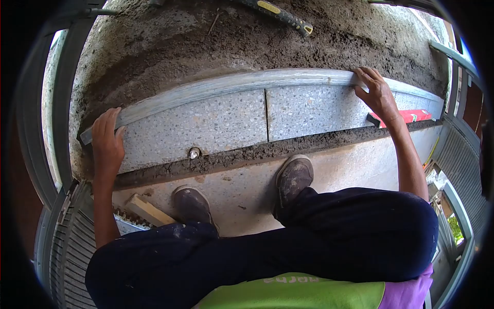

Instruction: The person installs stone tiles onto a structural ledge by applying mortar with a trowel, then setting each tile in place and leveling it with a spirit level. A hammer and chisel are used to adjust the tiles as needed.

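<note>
A long pale metal straightedge (221,84) lies along the far edge of a row of speckled tiles (206,121). My left hand (107,135) is closed on its left end, fingers over the far side and thumb on the near side. Toward the right, my right hand (377,92) grips the same bar between fingers and thumb. A red level (406,118) rests on the tiles just below my right wrist. Near the front edge of the left tile sits a small round shiny piece (194,153). A dark joint runs between two tiles.
Rough brown mortar (170,62) spreads beyond the bar, with a black and yellow tool handle (280,15) on it. A wooden block (149,210) lies beside my left shoe (191,203). Metal frames (62,108) stand at both sides.
</note>
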Available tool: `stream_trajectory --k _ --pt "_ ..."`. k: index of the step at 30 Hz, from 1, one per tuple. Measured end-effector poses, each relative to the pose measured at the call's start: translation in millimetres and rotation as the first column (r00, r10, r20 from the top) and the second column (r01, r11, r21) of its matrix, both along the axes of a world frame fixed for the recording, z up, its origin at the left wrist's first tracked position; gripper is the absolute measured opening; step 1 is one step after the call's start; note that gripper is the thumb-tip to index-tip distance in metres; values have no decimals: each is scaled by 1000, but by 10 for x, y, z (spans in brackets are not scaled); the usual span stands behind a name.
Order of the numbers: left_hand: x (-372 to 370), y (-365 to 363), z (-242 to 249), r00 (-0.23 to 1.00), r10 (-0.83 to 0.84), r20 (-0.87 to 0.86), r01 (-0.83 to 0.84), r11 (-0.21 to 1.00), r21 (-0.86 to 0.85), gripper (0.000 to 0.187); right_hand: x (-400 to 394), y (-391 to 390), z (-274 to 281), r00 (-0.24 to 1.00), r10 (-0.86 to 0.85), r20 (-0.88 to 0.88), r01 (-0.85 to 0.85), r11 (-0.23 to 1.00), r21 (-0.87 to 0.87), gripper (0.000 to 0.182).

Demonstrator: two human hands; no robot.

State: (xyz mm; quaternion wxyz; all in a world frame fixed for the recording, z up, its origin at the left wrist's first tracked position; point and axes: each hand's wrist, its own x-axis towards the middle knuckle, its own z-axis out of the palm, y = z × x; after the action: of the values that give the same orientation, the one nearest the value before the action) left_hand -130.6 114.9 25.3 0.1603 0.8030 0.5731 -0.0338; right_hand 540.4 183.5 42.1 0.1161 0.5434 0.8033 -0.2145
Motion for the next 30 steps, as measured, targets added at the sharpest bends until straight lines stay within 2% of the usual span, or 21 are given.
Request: stream_trajectory --k 9,19,25,27,30 --pt "-76 -7 2 1000 8 -9 -8 999 -32 52 71 11 33 999 38 33 -39 999 23 53" --pt "-283 -57 -30 998 22 -52 -24 999 -28 54 573 -61 -1 993 -26 116 15 995 94 55" --pt "-348 -47 -6 996 46 -78 -51 997 -64 54 613 -42 -47 993 15 120 -26 995 94 54" --pt "-345 -49 -26 993 62 -100 -70 995 -77 54 668 -66 -108 996 45 72 -57 983 175 54" --pt "-441 -60 -111 988 68 -136 -83 991 -102 55 625 -48 -46 997 26 71 -34 992 120 54"
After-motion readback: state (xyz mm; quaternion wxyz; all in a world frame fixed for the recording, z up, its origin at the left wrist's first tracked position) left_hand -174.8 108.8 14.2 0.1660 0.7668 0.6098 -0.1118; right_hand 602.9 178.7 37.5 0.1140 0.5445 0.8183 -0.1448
